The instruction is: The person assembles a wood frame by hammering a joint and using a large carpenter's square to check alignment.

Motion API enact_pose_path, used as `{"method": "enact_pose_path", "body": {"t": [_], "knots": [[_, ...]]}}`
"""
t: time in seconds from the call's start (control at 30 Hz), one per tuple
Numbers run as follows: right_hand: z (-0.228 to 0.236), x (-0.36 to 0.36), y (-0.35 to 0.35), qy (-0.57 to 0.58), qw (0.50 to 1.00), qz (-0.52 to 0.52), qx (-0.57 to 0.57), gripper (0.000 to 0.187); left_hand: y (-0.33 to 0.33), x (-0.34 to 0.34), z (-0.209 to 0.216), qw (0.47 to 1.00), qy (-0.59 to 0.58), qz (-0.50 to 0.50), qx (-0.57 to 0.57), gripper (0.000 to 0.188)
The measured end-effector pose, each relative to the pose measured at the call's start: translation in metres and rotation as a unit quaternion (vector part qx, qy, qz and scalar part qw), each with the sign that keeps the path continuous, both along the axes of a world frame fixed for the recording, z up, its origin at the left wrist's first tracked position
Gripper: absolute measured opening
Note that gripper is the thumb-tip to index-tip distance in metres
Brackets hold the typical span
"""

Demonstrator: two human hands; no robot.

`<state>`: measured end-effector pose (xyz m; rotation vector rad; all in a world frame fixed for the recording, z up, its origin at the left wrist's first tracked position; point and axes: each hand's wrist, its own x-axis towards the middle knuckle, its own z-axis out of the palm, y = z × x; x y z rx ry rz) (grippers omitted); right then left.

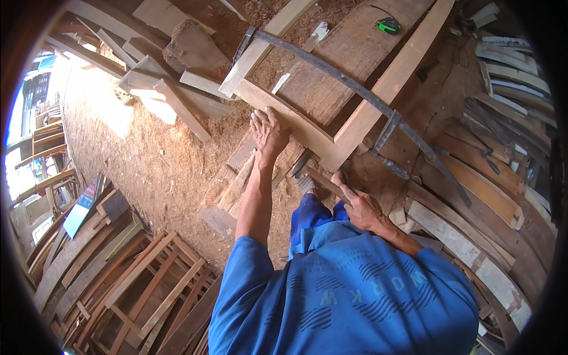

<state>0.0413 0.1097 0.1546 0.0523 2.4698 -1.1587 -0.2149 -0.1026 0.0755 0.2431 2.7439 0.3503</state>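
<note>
Floor [171,171] covered in wood shavings spreads around a pale wooden frame [395,83] in a workshop crowded with timber. A person in a blue shirt [355,284] bends over the frame's near end. Slatted wooden panels [175,286] lie well to the frame's left on the near side, and timber lengths [482,188] are piled to its right. A broad brown plank [355,62] shows between the frame's two long rails. Over the frame runs a dark metal bar clamp [328,67], its bar reaching past the right rail. Just below the frame's cross rail [305,130] is a wooden-handled hammer [324,182], the right hand [362,208] wrapped around its handle. The left hand [269,131], back upward and fingers extended, rests on the cross rail near its left end; whether the fingertips grip cannot be told. A green-and-black tape measure [389,25] lies on the plank, beyond the cross rail.
</note>
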Motion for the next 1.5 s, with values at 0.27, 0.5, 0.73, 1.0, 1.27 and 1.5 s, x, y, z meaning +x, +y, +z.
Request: {"method": "enact_pose_path", "body": {"t": [0.27,0.5,0.73,1.0,1.27,1.5], "knots": [[0.018,-0.027,0.042,0.056,0.991,-0.118,-0.029,0.056,-0.019,0.048,0.016,0.889,-0.123,0.283,0.339,0.045],[-0.008,-0.123,0.050,0.013,0.994,-0.078,0.071,0.065,0.046,0.155,-0.042,0.767,-0.333,0.263,0.481,0.047],[-0.021,-0.111,0.046,0.031,0.995,-0.071,0.058,0.058,0.073,0.163,-0.050,0.666,-0.284,0.378,0.577,0.035],[-0.013,-0.019,0.115,-0.035,0.947,0.047,0.317,0.058,0.082,0.164,-0.051,0.596,-0.254,0.422,0.634,0.025],[-0.066,-0.043,0.123,-0.153,0.958,-0.039,0.241,0.033,0.068,0.148,-0.059,0.624,-0.231,0.397,0.632,0.026],[-0.052,-0.081,0.154,-0.321,0.947,0.006,0.012,0.025,0.064,0.151,-0.056,0.600,-0.256,0.387,0.651,0.023]]}}
